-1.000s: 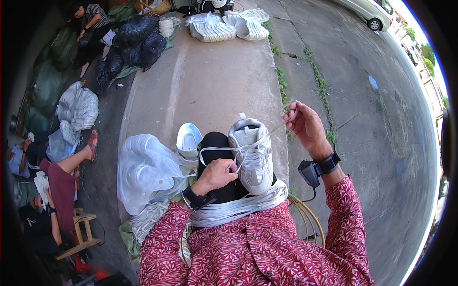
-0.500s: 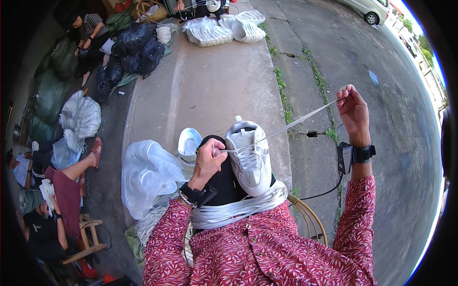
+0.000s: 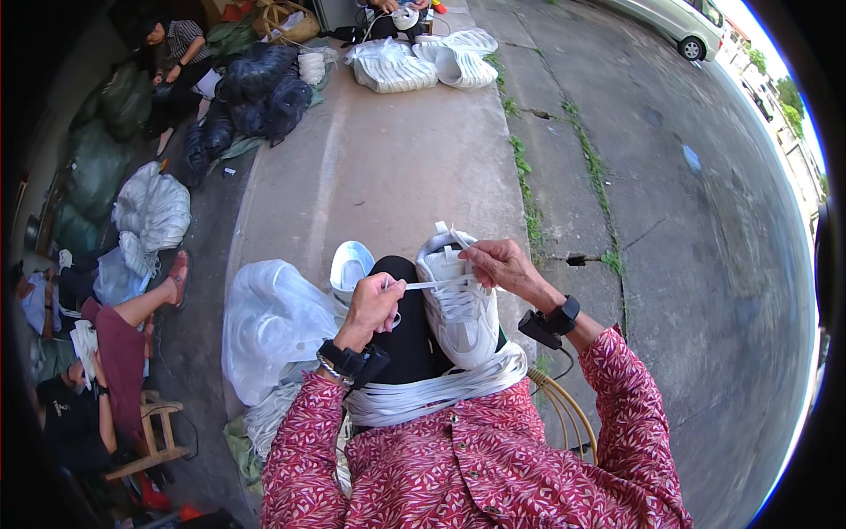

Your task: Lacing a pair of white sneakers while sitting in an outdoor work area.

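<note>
A white sneaker (image 3: 469, 333) rests on my lap, toe toward me, with laces threaded across its front. My left hand (image 3: 374, 309) is just left of the shoe, fingers closed on a white shoelace (image 3: 425, 285). That lace runs taut across the upper part of the shoe to my right hand (image 3: 509, 270), which pinches it above the shoe opening. A short lace end sticks up beside the right fingertips. Over my lap, below the toe, lies a thick bundle of white shoelaces (image 3: 432, 394).
A clear plastic bag (image 3: 273, 322) with white contents lies at my left, beside a pale blue-white shoe-shaped piece (image 3: 351, 264). Yellow-brown tubing (image 3: 564, 406) curves by my right hip. Co-workers sit left and ahead, among black bags (image 3: 256, 84) and white bundles (image 3: 397, 69).
My right hand has come in from far right to the shoe, shortening the stretched lace span. My left hand has shifted slightly left and down, still gripping the lace.
</note>
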`<state>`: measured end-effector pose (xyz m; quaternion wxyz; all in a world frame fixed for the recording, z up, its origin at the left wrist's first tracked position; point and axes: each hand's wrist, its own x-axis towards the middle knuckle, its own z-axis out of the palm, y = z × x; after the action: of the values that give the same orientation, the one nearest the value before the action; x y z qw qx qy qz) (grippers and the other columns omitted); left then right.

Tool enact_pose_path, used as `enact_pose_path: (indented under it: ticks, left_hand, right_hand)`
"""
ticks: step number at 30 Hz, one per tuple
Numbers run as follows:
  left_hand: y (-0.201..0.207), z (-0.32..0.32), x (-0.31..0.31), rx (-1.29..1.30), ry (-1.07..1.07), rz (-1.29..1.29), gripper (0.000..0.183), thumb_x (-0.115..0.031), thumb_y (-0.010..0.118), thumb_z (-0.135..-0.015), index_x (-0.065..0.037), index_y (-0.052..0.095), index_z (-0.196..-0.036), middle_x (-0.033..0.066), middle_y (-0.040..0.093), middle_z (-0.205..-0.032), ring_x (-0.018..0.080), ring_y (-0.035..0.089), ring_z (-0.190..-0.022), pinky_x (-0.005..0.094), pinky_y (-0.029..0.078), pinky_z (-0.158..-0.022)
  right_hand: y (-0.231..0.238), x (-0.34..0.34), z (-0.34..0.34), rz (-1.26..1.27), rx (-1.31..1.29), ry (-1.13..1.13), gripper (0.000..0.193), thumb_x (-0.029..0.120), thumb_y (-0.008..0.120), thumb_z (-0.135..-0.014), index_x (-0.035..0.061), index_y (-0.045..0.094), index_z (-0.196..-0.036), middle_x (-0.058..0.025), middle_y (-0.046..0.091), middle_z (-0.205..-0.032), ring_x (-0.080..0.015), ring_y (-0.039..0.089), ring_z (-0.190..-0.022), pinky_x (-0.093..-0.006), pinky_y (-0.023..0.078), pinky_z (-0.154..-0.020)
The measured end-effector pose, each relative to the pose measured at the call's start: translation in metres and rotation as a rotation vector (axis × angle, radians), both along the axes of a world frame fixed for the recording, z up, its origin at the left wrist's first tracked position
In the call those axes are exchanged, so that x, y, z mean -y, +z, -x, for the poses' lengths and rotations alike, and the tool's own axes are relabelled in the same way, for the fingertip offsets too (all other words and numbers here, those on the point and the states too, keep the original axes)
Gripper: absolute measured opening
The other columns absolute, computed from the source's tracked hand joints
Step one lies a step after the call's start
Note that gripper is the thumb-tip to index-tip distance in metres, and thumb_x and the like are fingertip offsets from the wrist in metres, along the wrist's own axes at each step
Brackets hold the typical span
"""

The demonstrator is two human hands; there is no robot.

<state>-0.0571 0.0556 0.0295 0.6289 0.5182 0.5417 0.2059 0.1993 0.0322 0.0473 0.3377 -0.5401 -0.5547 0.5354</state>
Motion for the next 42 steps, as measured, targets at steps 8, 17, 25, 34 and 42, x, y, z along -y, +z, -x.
enact_pose_path:
  ticks: [8, 17, 25, 34, 42]
  left_hand:
    - [-0.01, 0.07, -0.002, 0.18, 0.377, 0.048, 0.023, -0.021, 0.058, -0.088, -0.01, 0.047, -0.071, -0.0007, 0.046, -0.051, 0.0108, 0.044, -0.035, 0.0214, 0.029, -0.03]
    - [-0.015, 0.084, 0.008, 0.259, 0.453, 0.066, 0.021, -0.022, 0.059, -0.087, -0.009, 0.048, -0.074, -0.0005, 0.046, -0.051, 0.01, 0.044, -0.035, 0.0205, 0.028, -0.03]
    - [-0.016, 0.078, 0.013, 0.207, 0.539, 0.053, 0.016, -0.018, 0.063, -0.084, -0.006, 0.052, -0.087, -0.0003, 0.048, -0.054, 0.0108, 0.046, -0.037, 0.0214, 0.031, -0.032]
    - [-0.002, -0.009, -0.002, 0.1, -0.052, -0.532, 0.046, 0.0, 0.054, -0.074, 0.0, 0.05, -0.121, 0.0011, 0.053, -0.06, 0.0084, 0.05, -0.049, 0.0228, 0.04, -0.044]
    - [-0.01, -0.028, -0.001, -0.173, -0.223, -0.749, 0.039, 0.0, 0.052, -0.068, -0.005, 0.055, -0.107, 0.018, 0.063, -0.074, 0.0314, 0.063, -0.068, 0.0396, 0.05, -0.062]
  right_hand:
    - [0.001, -0.002, 0.001, -0.076, 0.114, 0.021, 0.029, 0.025, 0.048, -0.096, 0.0008, 0.064, -0.095, 0.0018, 0.051, -0.061, -0.0057, 0.047, -0.053, -0.0228, 0.041, -0.049]
    - [-0.002, -0.002, 0.007, -0.046, 0.068, -0.022, 0.03, 0.026, 0.046, -0.096, 0.001, 0.062, -0.093, 0.002, 0.049, -0.061, -0.0061, 0.046, -0.053, -0.0232, 0.04, -0.049]
    - [0.003, 0.001, -0.001, 0.021, -0.011, -0.013, 0.029, 0.026, 0.046, -0.097, 0.001, 0.06, -0.095, 0.0023, 0.05, -0.061, -0.0053, 0.047, -0.053, -0.021, 0.04, -0.048]
    - [0.079, 0.023, -0.136, -0.312, -0.487, -0.538, 0.021, 0.021, 0.042, -0.097, 0.0044, 0.054, -0.094, -0.002, 0.056, -0.074, -0.0115, 0.056, -0.07, -0.0232, 0.045, -0.06]
    - [0.107, 0.079, -0.199, -0.458, -0.468, -0.781, 0.016, 0.018, 0.045, -0.095, 0.0059, 0.054, -0.089, -0.002, 0.056, -0.077, -0.0139, 0.056, -0.074, -0.0236, 0.043, -0.064]
